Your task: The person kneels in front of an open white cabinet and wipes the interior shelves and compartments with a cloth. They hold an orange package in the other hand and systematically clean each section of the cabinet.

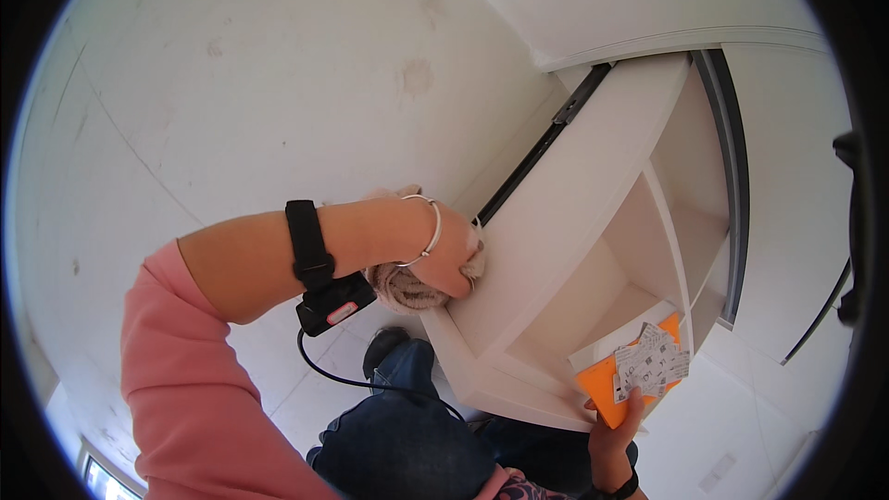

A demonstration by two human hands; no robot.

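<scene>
My left hand [451, 253] is closed on a bunched, beige-brown cloth [410, 289], which lies against the white side panel [555, 180] of an open shelf unit. Beside the hand, a black metal slide rail [524, 170] runs along that panel. My right hand [615, 434] holds a flat orange item [601, 385] by its lower edge. Several pieces of printed white paper [651, 364] lie on the orange item, with my thumb over them. Both are in front of the unit's lower shelf opening.
The shelf unit has white dividers [667, 222] and a dark metal frame strip [729, 173] at its far end. A smudged white wall [278, 83] fills the left. My knees and a dark shoe [385, 347] are close below the unit.
</scene>
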